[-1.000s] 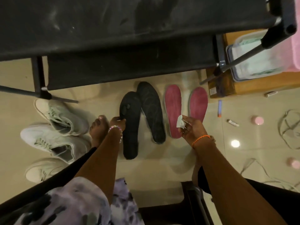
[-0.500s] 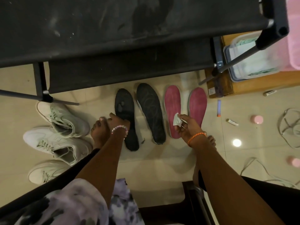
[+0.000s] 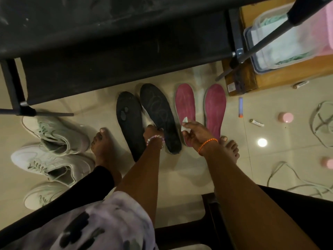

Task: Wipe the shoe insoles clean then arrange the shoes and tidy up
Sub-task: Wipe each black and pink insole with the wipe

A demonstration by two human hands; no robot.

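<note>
Left to right on the floor: the left hand grips the second black insole; it should pin it flat while the right hand, pinching the wipe, strokes lengthwise.

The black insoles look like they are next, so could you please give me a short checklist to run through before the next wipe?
1. White wipe in the right hand: ok, pinched.
2. Left hand on the right black insole: ok, fingers at its edge.
3. Left black insole flat on the floor: ok.
4. Both pink insoles lying apart from the black pair: ok.
5. Wipe clean enough: cannot tell.
6. White sneakers clear of the hands: ok, off to the left.
</note>
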